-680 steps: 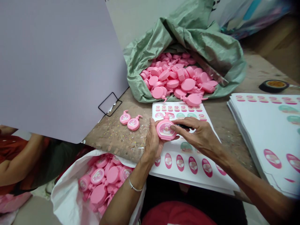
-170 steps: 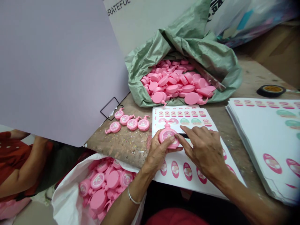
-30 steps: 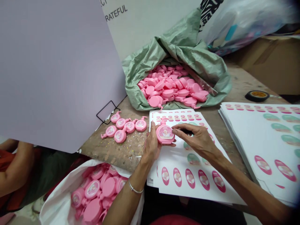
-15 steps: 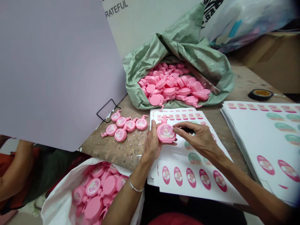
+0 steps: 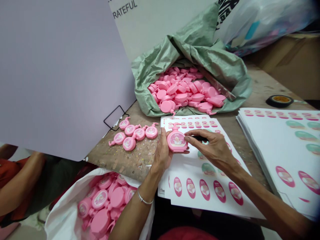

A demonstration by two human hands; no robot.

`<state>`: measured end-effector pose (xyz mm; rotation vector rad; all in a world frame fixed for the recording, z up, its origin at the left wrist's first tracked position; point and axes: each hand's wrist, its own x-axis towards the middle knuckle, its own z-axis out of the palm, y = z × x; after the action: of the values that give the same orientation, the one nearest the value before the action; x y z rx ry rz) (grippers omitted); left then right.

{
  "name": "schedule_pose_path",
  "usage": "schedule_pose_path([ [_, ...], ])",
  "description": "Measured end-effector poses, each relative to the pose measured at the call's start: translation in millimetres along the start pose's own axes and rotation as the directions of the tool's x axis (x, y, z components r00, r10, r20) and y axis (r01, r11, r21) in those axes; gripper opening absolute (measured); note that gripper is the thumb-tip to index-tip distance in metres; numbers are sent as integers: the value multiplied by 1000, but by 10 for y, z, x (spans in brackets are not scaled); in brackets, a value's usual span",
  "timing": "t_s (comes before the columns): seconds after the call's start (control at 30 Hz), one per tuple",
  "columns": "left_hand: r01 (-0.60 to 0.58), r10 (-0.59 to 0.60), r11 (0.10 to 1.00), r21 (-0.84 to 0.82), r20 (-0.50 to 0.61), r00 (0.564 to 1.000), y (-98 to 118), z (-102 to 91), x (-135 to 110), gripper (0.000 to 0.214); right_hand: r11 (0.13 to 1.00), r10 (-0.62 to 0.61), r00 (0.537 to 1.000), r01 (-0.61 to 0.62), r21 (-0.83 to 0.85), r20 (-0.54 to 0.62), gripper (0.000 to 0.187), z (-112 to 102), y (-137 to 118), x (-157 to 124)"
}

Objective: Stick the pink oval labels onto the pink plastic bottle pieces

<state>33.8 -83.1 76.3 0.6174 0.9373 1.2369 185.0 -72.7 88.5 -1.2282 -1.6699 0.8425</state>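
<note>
My left hand (image 5: 163, 151) is closed round a small pink toy pump bottle (image 5: 177, 148), held upright with its pump at the top. On its front is an oval sticker (image 5: 178, 138) with a picture. My right hand (image 5: 208, 145) is closed in a pinch, thumb and forefinger touching the sticker's right edge. A slim dark object (image 5: 200, 138) shows under its fingers; its kind is unclear. Below both hands lie sticker sheets (image 5: 185, 193) with pink ovals and green labels. Several stickered pump bottles (image 5: 129, 143) lie on the table to the left.
An open green sack (image 5: 147, 96) full of pink bottles stands behind. At lower left is a white sack (image 5: 62, 206) with more. Another sheet stack (image 5: 270, 146), a black tape roll (image 5: 279, 100) and a cardboard box (image 5: 297, 66) are right. A pale panel (image 5: 62, 73) partly hides another person's arm (image 5: 22, 180).
Both hands and the bottle stay nearly as they were, with the right fingers still at the sticker's edge. The other person's arm at far left has shifted slightly.
</note>
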Motion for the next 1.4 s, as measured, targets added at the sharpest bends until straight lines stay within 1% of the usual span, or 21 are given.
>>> schedule_pose_path([
  [0.13, 3, -2, 1000, -21, 35, 999, 38, 10, -20, 64, 999, -9, 1000, 9, -31, -7, 25, 13, 13, 8],
  [0.23, -53, 50, 998, 27, 84, 995, 45, 1, -51, 51, 985, -87, 995, 79, -155, -43, 29, 17, 36, 15],
  [0.27, -71, 65, 996, 57, 99, 993, 40, -5, -62, 47, 964, -134, 990, 118, -239, -50, 31, 13, 44, 19],
  [0.33, -85, 74, 992, 89, 121, 990, 25, -20, -84, 44, 877, -216, 975, 172, -449, -48, 35, -8, 59, 30],
  [0.4, -69, 59, 995, 77, 126, 990, 16, -38, -104, 45, 779, -242, 970, 175, -602, -31, 39, -41, 78, 48],
  [0.43, -54, 45, 996, 66, 129, 991, 18, -48, -112, 47, 757, -238, 971, 172, -631, -21, 41, -58, 91, 59],
  [0.47, -38, 30, 998, 59, 133, 991, 25, -59, -120, 47, 760, -228, 974, 172, -626, -9, 42, -73, 106, 71],
  [0.53, 2, -12, 998, 61, 153, 988, 52, -86, -129, 46, 815, -206, 978, 176, -552, 8, 45, -87, 136, 91],
  [0.63, 66, -76, 996, 58, 206, 975, 95, -143, -130, 50, 913, -172, 985, 162, -375, 7, 48, -56, 160, 100],
  [0.73, 117, -130, 991, 61, 289, 948, 95, -215, -117, 61, 984, -74, 993, 88, -156, 90, 42, 12, 164, 89],
  [0.8, 133, -141, 990, 47, 329, 934, 61, -257, -98, 63, 998, -7, 987, 16, -56, 160, 37, 58, 178, 80],
  [0.83, 141, -143, 990, 30, 325, 935, 37, -273, -85, 62, 1000, 17, 983, -12, -29, 182, 35, 78, 191, 77],
  [0.9, 177, -165, 984, -18, 280, 946, -16, -289, -52, 61, 999, 46, 978, -47, 0, 203, 35, 114, 222, 71],
  [0.93, 207, -190, 977, -44, 253, 949, -40, -288, -34, 65, 998, 57, 975, -61, 10, 214, 37, 133, 234, 70],
  [1.0, 280, -257, 957, -78, 219, 941, -80, -270, 1, 73, 996, 75, 970, -85, 33, 229, 49, 179, 237, 72],
  [1.07, 340, -315, 936, -87, 216, 924, -106, -238, 21, 76, 993, 90, 972, -103, 51, 215, 66, 244, 207, 86],
  [1.1, 349, -324, 933, -88, 212, 922, -115, -220, 24, 77, 992, 101, 977, -114, 57, 189, 73, 283, 185, 99],
  [1.17, 335, -311, 938, -91, 208, 927, -128, -192, 10, 78, 990, 124, 986, -131, 59, 113, 78, 366, 154, 133],
  [1.23, 281, -259, 956, -81, 211, 943, -138, -190, -21, 76, 988, 142, 989, -144, 49, 47, 78, 433, 177, 181],
  [1.33, 176, -174, 984, 13, 210, 962, -131, -269, -62, 55, 992, 125, 992, -124, -38, 0, 70, 450, 348, 315],
  [1.4, 119, -133, 987, 107, 142, 981, -88, -386, -64, 42, 984, 103, 995, -104, -143, -12, 60, 405, 505, 486],
])
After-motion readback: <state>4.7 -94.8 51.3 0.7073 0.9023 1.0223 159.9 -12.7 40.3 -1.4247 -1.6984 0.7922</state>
